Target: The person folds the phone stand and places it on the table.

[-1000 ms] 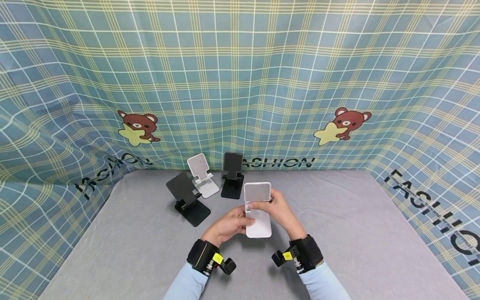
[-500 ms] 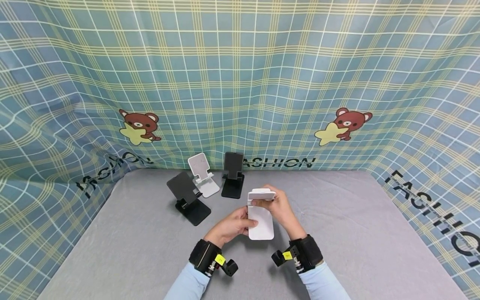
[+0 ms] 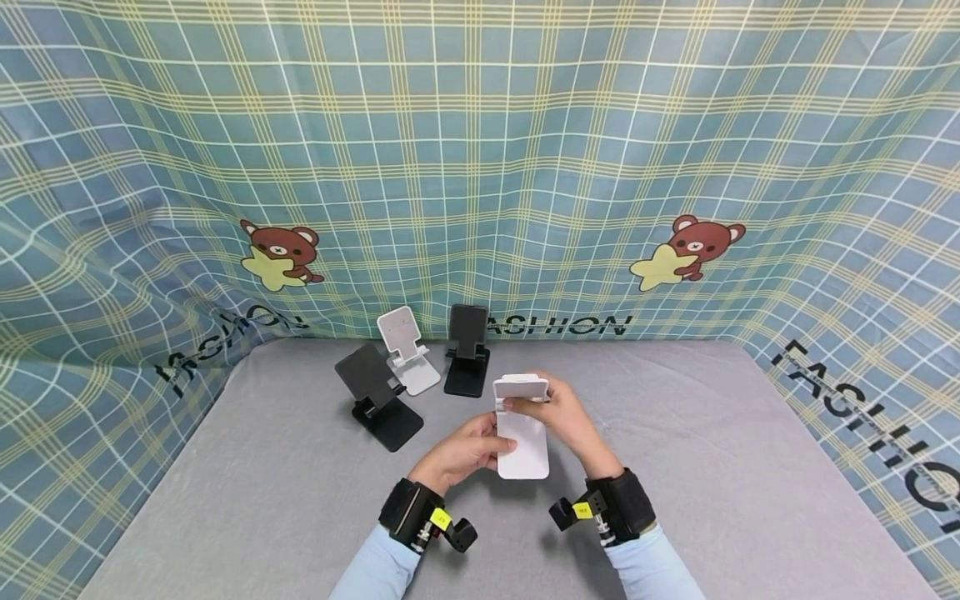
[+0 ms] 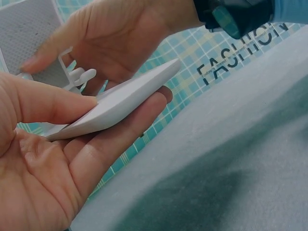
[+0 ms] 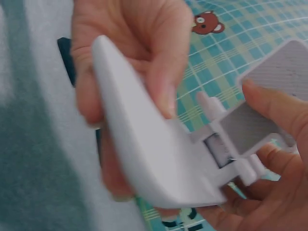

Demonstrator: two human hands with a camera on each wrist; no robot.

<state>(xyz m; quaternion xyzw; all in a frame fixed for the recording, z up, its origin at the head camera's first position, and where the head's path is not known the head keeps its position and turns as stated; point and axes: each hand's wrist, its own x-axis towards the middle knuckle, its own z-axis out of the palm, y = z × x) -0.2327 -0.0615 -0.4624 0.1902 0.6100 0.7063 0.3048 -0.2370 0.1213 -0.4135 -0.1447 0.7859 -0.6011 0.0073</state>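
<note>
White hinged stand (image 3: 522, 457), one: raised above the grey surface (image 3: 720, 483), between both hands. Left hand (image 3: 467, 450): grip pinching the base, thumb on top; left wrist view adds the fingers beneath. Right hand (image 3: 562, 414): grip pinching the upper plate (image 4: 30, 31), whose ribbed face shows in the wrist views. Right wrist view adds the hinge (image 5: 220, 150), dark-slotted. Head view alone gives, whole: left black stand (image 3: 386, 421), second white stand (image 3: 400, 335), right black stand (image 3: 468, 332).
</note>
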